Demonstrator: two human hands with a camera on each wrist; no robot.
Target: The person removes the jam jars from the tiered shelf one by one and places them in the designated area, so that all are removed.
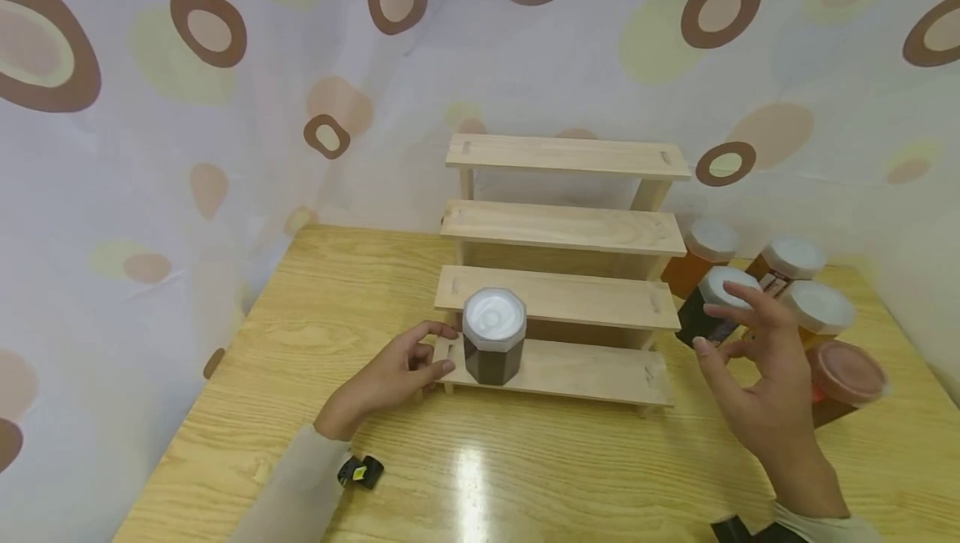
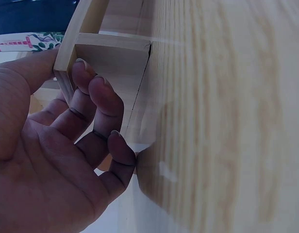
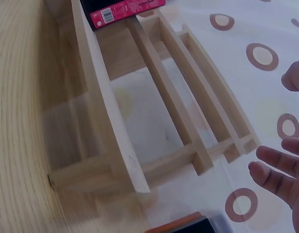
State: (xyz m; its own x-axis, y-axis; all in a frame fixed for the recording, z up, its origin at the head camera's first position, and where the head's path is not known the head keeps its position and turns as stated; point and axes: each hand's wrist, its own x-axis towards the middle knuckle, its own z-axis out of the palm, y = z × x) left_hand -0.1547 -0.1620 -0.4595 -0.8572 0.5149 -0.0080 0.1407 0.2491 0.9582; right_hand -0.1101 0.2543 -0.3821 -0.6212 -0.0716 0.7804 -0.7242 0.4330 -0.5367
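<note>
A four-step wooden rack (image 1: 592, 372) stands on the table. A dark jar (image 1: 492, 359) with a white lid sits upright near the left end of its lowest step; its label (image 3: 127, 13) shows pink in the right wrist view. My left hand (image 1: 397, 368) holds that step's left end, thumb on top and fingers curled beneath, as the left wrist view (image 2: 67, 131) shows. To the right of the rack, my right hand (image 1: 776, 384) hovers with fingers apart over another dark, white-lidded jar (image 1: 697, 322). The right wrist view shows space between its fingers and thumb.
Around the right hand stand more jars: an orange one (image 1: 686, 274) behind, a brown-labelled one (image 1: 791, 258), an amber one (image 1: 821, 309) and a red-lidded one (image 1: 847, 372). A patterned sheet (image 1: 525, 67) hangs behind the wooden table (image 1: 345, 293).
</note>
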